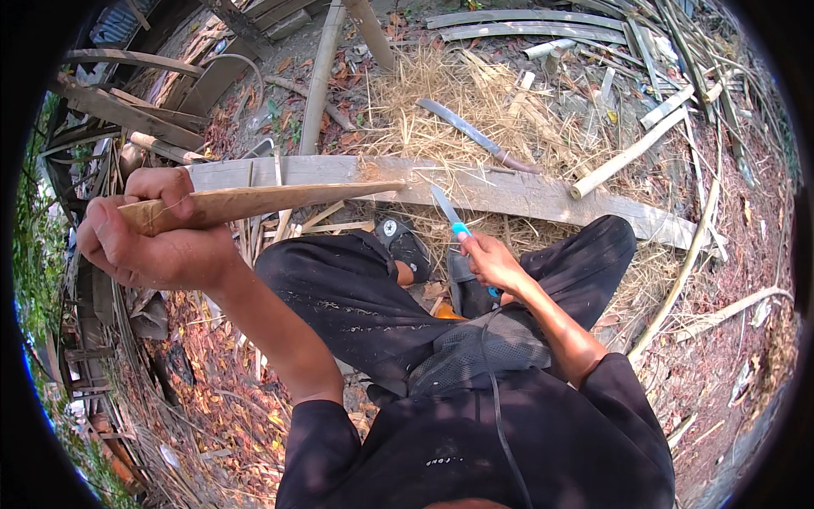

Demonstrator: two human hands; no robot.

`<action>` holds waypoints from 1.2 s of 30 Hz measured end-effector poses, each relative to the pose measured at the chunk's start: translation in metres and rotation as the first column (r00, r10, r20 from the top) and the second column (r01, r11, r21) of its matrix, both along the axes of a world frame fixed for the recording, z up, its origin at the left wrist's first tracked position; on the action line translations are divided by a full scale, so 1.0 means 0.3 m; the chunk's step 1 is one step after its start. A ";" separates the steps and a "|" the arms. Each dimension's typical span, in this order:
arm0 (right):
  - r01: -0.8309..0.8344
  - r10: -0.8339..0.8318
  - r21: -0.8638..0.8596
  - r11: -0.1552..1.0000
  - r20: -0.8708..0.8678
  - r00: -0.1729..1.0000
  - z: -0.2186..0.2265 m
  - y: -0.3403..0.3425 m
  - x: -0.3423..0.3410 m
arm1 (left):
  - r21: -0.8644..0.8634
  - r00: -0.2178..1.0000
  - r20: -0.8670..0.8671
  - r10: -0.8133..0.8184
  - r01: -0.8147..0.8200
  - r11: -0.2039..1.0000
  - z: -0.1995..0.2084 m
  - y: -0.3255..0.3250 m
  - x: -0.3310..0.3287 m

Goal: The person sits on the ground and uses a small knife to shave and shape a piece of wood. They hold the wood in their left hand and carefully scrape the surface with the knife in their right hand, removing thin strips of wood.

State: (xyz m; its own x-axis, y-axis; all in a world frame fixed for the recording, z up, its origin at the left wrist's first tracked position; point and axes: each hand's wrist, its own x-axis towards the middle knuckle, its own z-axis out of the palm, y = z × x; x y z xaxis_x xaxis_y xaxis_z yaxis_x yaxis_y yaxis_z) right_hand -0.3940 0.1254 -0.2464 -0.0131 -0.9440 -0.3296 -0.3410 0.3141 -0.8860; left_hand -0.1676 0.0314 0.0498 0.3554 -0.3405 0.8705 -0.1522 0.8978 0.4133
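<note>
Centrally, a tapered wooden stick (pixel 254 204) is held level, thick end wrapped tight in the left hand (pixel 148 233), its point reaching over a grey plank (pixel 526 193), seemingly raised clear for inspection. The right hand (pixel 492 263) closes around a blue-handled knife (pixel 449 212), blade angled away. Straw (pixel 458 93), bamboo offcuts, a large curved blade (pixel 475 136) and dry leaves cover the earth.

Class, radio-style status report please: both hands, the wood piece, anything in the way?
Left hand gripping tapered brown wooden stick, raised. Right hand holding blue-handled knife, blade clear of stick. Grey wooden plank and curved long blade lie beyond.
</note>
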 end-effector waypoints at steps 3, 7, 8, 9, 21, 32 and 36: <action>-0.011 -0.001 0.078 0.997 0.150 0.989 -0.074 0.145 -0.074 | 0.056 0.995 -0.053 0.089 -0.086 0.995 -0.018 0.032 -0.005; 0.135 -0.192 0.207 0.969 0.289 0.938 -0.064 0.180 -0.075 | 0.116 0.999 -0.025 0.024 -0.021 0.993 -0.030 0.048 0.000; 0.131 -0.175 0.206 0.970 0.212 0.962 -0.071 0.175 -0.072 | 0.120 1.000 0.002 0.028 -0.028 0.992 -0.032 0.053 -0.004; 0.125 -0.154 0.205 0.971 0.132 0.979 -0.080 0.171 -0.067 | 0.124 0.999 0.028 0.033 -0.036 0.992 -0.034 0.057 -0.008; 0.048 -0.130 0.271 0.961 0.292 0.948 -0.062 0.194 -0.076 | 0.157 0.992 0.071 0.104 -0.114 0.981 -0.052 0.026 0.091; -0.195 0.219 -0.248 0.949 0.074 0.973 0.468 0.018 0.081 | 0.096 0.991 0.130 -0.037 0.025 0.995 -0.028 0.054 0.082; -0.126 0.192 -0.463 0.877 0.097 0.977 0.636 0.039 0.187 | -0.040 0.983 0.103 0.154 -0.151 0.988 -0.022 0.052 0.008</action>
